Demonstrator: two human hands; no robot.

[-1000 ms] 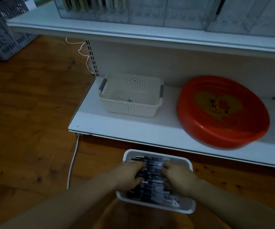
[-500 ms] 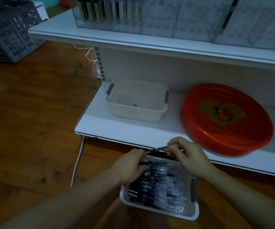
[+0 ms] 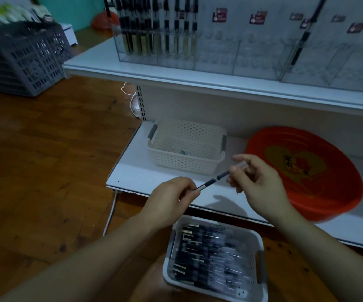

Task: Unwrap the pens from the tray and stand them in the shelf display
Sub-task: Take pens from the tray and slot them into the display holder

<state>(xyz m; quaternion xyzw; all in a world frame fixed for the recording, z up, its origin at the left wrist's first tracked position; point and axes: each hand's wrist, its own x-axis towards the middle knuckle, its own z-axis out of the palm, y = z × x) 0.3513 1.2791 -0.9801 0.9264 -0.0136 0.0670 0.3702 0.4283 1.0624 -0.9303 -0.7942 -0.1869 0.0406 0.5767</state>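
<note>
A black pen is held slanted between both hands above the lower shelf's front edge. My left hand pinches its lower end. My right hand pinches its upper end, where a clear wrapper sticks out past the fingers. Below them a white tray on the floor holds several wrapped black pens. On the upper shelf stands a clear display with several pens upright at its left end and one pen leaning further right.
A cream perforated basket and a red round tray sit on the white lower shelf. A grey crate stands on the wooden floor at the left. A white cable runs down by the shelf corner.
Both hands lifted out of the tray with one pen and rose in front of the lower shelf. The view tilted up, bringing the display into sight.
</note>
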